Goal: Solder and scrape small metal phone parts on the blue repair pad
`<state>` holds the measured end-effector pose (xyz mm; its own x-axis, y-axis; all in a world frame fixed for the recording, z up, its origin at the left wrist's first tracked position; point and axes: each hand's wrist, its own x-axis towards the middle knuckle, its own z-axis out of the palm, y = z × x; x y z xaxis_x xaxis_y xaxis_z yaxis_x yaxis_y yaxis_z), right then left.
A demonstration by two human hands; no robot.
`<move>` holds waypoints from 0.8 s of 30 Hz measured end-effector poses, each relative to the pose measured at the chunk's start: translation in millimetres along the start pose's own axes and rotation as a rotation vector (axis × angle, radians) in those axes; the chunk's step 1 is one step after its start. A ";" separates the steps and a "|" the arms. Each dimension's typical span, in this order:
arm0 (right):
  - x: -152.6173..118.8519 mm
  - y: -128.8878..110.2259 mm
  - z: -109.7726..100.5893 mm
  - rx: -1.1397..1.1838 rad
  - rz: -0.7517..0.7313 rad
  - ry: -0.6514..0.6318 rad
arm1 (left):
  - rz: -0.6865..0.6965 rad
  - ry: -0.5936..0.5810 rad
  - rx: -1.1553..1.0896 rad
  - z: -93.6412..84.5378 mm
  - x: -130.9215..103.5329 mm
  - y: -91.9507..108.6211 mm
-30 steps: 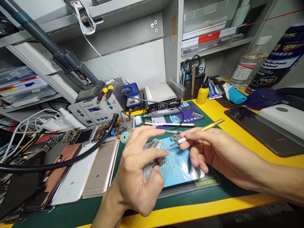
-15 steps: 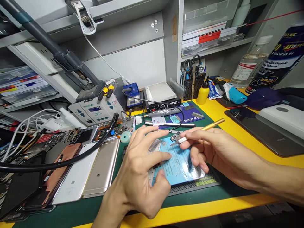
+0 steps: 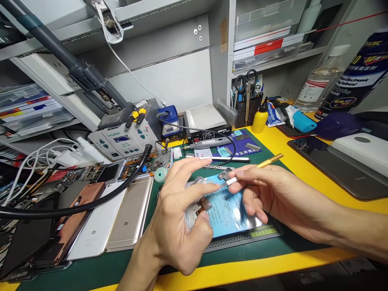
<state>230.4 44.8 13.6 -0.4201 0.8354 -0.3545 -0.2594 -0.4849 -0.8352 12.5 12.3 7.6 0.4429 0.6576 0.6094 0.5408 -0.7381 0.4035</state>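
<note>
My right hand (image 3: 260, 182) is closed around a gold-handled craft knife (image 3: 269, 161) with a silver collar, its tip pointing left over a shiny blue card (image 3: 233, 220). My left hand (image 3: 178, 218) is open, thumb and index finger well apart. Its index fingertip is close to the knife's tip; whether they touch, I cannot tell. Between that thumb and index finger a small metal part with copper-coloured flex strips (image 3: 203, 205) shows on the card. A small dark circuit piece (image 3: 223, 174) lies near the card's far edge, just beyond the knife.
Several phones, among them a gold one (image 3: 130, 216), lie on the left, with a black hose (image 3: 91, 206) arching over them. A rework station (image 3: 124, 139) and a hot plate (image 3: 206, 121) stand behind. To the right are a yellow bottle (image 3: 260, 119) and a dark phone (image 3: 330, 169).
My left index finger has lifted and moved towards the knife's tip, and the thumb has dropped back, uncovering the small flex part. The knife has shifted slightly left.
</note>
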 end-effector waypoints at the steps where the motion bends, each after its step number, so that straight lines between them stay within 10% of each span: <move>1: -0.4 -0.2 0.3 0.007 0.000 -0.005 | 0.001 0.000 0.001 0.2 -0.1 -0.2; 24: 0.9 0.4 -2.0 0.020 0.023 -0.003 | -0.006 0.007 -0.008 -1.0 -1.4 -1.6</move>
<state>231.6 45.9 12.1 -0.4287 0.8233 -0.3719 -0.2669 -0.5088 -0.8185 10.2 12.3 6.8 0.4348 0.6612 0.6113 0.5378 -0.7352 0.4126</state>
